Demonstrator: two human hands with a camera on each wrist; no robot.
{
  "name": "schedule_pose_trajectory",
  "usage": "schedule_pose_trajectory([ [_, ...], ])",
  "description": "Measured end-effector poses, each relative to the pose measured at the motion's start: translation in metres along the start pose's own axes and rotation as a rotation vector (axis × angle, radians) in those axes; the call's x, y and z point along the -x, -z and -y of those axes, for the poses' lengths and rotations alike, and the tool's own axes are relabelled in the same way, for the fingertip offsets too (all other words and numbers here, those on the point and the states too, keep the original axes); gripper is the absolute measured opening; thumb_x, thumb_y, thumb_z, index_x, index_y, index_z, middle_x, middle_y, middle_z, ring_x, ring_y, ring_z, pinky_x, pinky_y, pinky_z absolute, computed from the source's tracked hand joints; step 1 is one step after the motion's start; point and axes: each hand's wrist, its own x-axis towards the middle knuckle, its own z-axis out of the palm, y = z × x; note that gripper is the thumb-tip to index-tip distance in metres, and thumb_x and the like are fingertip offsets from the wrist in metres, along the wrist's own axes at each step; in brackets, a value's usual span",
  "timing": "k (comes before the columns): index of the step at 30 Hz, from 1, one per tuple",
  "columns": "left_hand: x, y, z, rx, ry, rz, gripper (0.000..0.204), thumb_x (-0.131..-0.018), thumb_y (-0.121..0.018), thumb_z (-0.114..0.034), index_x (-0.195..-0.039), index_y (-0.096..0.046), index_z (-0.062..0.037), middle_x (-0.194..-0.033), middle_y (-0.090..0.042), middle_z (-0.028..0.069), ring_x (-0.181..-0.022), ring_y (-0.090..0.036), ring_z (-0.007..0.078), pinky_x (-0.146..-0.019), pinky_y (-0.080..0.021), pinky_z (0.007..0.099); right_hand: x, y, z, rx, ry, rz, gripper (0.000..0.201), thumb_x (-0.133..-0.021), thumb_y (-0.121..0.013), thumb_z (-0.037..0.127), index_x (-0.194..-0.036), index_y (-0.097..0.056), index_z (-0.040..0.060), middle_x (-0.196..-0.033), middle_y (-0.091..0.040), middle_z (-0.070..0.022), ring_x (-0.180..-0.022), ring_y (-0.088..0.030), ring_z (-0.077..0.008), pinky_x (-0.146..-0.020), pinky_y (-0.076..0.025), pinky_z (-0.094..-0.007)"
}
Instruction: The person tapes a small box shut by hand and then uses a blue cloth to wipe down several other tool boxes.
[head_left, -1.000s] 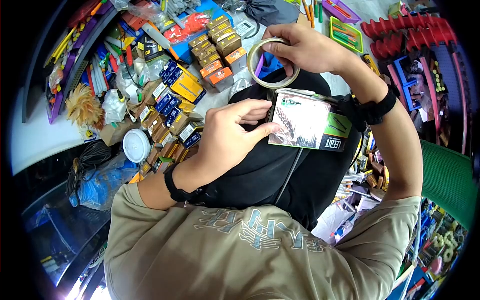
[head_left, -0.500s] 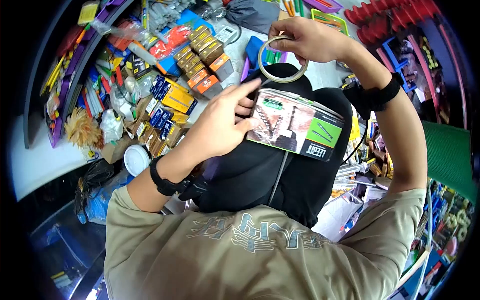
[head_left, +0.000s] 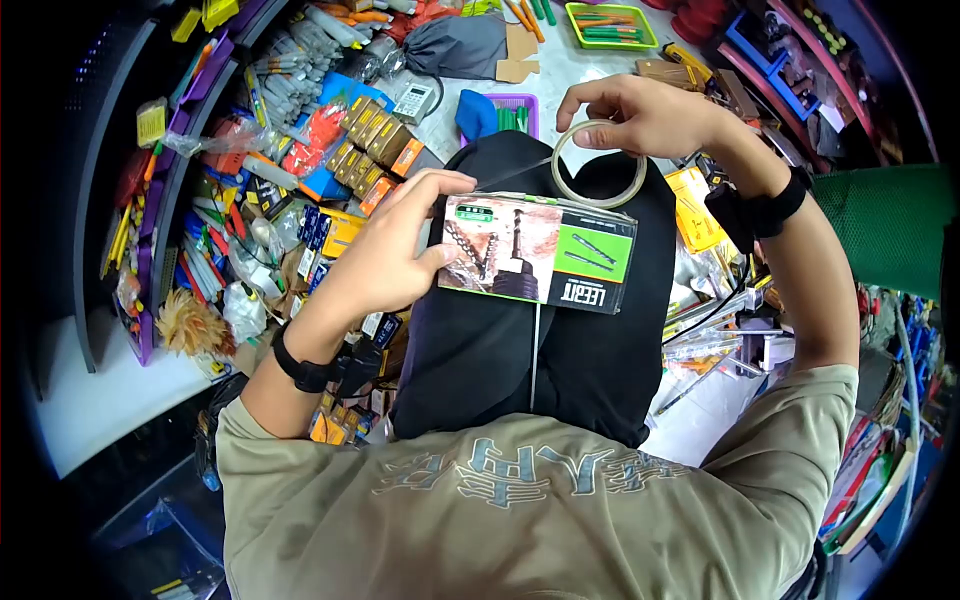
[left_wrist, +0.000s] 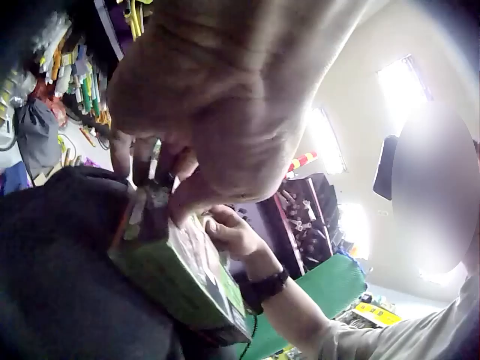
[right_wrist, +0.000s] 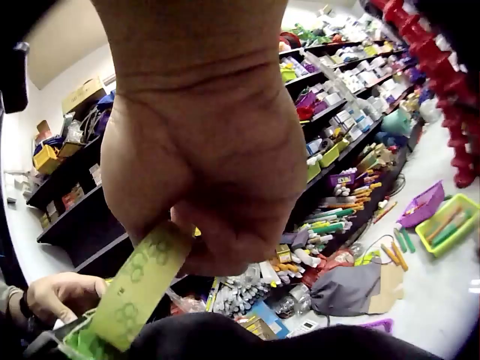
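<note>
1. Black cloth of a bag [head_left: 520, 350] fills the person's lap and carries the box, with the beige shirt [head_left: 540, 510] below it in the head view
2. White bench [head_left: 560, 70] beyond the bag is crowded with small orange-and-brown cartons [head_left: 372, 140], a grey pouch [head_left: 458, 45], a purple tray [head_left: 515, 112] and a green tray [head_left: 610, 25] of pens
3. Printed cardboard box [head_left: 538, 250], showing drill bits and a green panel, lies flat across the top of the bag, between the two hands
4. Left hand [head_left: 395, 255] grips the box's left end, thumb on the printed face and fingers [head_left: 440, 182] curled over the upper edge; the left wrist view shows the same hold from below
5. Right hand [head_left: 650, 112] pinches a roll of clear tape [head_left: 598, 163] by its upper rim, holding it upright just above the box's top right edge; whether the roll touches the box cannot be told
6. Yellowish strip of the tape hangs from the curled fingers in the right wrist view, shelves of stock behind
</note>
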Motion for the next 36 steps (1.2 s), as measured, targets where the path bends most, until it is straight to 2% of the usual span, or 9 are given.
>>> schedule_pose_trajectory([
  [3, -0.007, 0.003, 0.007, 0.13, 0.018, 0.117, 0.065, -0.084, -0.067, -0.005, -0.144, -0.043, -0.0027, -0.142, -0.052, 0.0176, -0.136, -0.05, 0.0325, -0.113, -0.039, 0.0424, 0.014, -0.006, -0.005, -0.018, 0.012, -0.03, 0.03, -0.102, -0.061, 0.029, -0.122, -0.066, 0.0072, -0.1, -0.07, -0.0073, -0.087, -0.061, -0.0158, -0.081, -0.048, -0.0335],
  [7, -0.014, 0.007, -0.011, -0.164, -0.114, 0.19, 0.076, -0.081, -0.075, -0.022, -0.146, -0.04, -0.0012, -0.139, -0.052, 0.0217, -0.133, -0.05, 0.037, -0.114, -0.037, 0.0447, 0.021, -0.014, -0.02, -0.106, 0.143, -0.007, 0.028, -0.104, -0.056, 0.019, -0.127, -0.066, 0.0078, -0.12, -0.069, -0.0095, -0.112, -0.062, -0.0196, -0.1, -0.046, -0.0336],
  [10, -0.016, 0.0, -0.032, -0.463, -0.108, 0.2, 0.105, -0.059, -0.092, -0.04, -0.14, -0.043, 0.0035, -0.137, -0.05, 0.0249, -0.13, -0.049, 0.0422, -0.109, -0.04, 0.046, 0.021, -0.019, -0.026, -0.143, 0.21, 0.03, 0.027, -0.105, -0.055, 0.019, -0.125, -0.068, 0.0055, -0.121, -0.07, -0.0085, -0.114, -0.063, -0.0197, -0.101, -0.046, -0.0336],
  [14, -0.021, -0.013, -0.029, -0.579, -0.25, 0.069, 0.099, -0.05, -0.093, -0.027, -0.131, -0.046, 0.0051, -0.132, -0.05, 0.024, -0.125, -0.051, 0.0425, -0.106, -0.043, 0.0466, 0.022, -0.019, -0.03, -0.141, 0.204, 0.041, 0.026, -0.103, -0.056, 0.016, -0.124, -0.068, 0.0064, -0.114, -0.071, -0.0067, -0.105, -0.063, -0.0168, -0.096, -0.047, -0.0318],
  [17, -0.024, -0.015, -0.027, -0.546, -0.218, 0.111, 0.098, -0.047, -0.091, -0.019, -0.13, -0.046, 0.0061, -0.125, -0.051, 0.0225, -0.117, -0.053, 0.0416, -0.103, -0.044, 0.0459, 0.028, -0.017, -0.032, -0.129, 0.268, 0.02, 0.025, -0.103, -0.056, 0.016, -0.123, -0.067, 0.006, -0.102, -0.071, -0.006, -0.092, -0.064, -0.0144, -0.085, -0.051, -0.0308],
  [20, -0.029, -0.013, -0.029, -0.601, -0.232, 0.14, 0.099, -0.044, -0.091, -0.017, -0.131, -0.047, 0.0023, -0.12, -0.052, 0.0188, -0.112, -0.054, 0.0391, -0.098, -0.045, 0.0452, 0.045, -0.014, -0.024, -0.237, 0.092, 0.027, 0.027, -0.101, -0.056, 0.015, -0.125, -0.066, 0.0074, -0.082, -0.064, -0.0033, -0.067, -0.059, -0.0108, -0.063, -0.049, -0.0281],
  [27, -0.04, -0.013, -0.049, -0.778, -0.191, 0.294, 0.101, -0.043, -0.093, -0.018, -0.132, -0.049, -0.004, -0.121, -0.052, 0.0153, -0.114, -0.053, 0.0363, -0.096, -0.044, 0.0455, 0.071, -0.023, -0.042, -0.334, 0.079, 0.012, 0.029, -0.1, -0.056, 0.016, -0.126, -0.066, 0.0074, -0.075, -0.062, -0.0018, -0.066, -0.056, -0.0093, -0.063, -0.047, -0.026],
  [32, -0.041, -0.021, -0.048, -0.667, -0.269, 0.242, 0.096, -0.044, -0.093, -0.011, -0.128, -0.047, 0.0011, -0.127, -0.05, 0.0173, -0.119, -0.051, 0.0381, -0.103, -0.041, 0.0465, 0.088, -0.034, -0.066, -0.425, 0.183, 0.006, 0.03, -0.1, -0.058, 0.012, -0.129, -0.064, 0.0062, -0.102, -0.068, -0.0013, -0.084, -0.059, -0.007, -0.074, -0.05, -0.0254],
  [36, -0.04, -0.03, -0.061, -0.759, -0.24, 0.25, 0.101, -0.043, -0.095, -0.013, -0.13, -0.047, 0.0052, -0.127, -0.049, 0.0174, -0.12, -0.05, 0.0366, -0.104, -0.038, 0.0482, 0.108, -0.055, -0.067, -0.54, 0.054, 0.0, 0.031, -0.098, -0.06, 0.011, -0.129, -0.061, 0.0062, -0.099, -0.068, -0.0006, -0.088, -0.06, -0.0069, -0.08, -0.051, -0.0262],
])
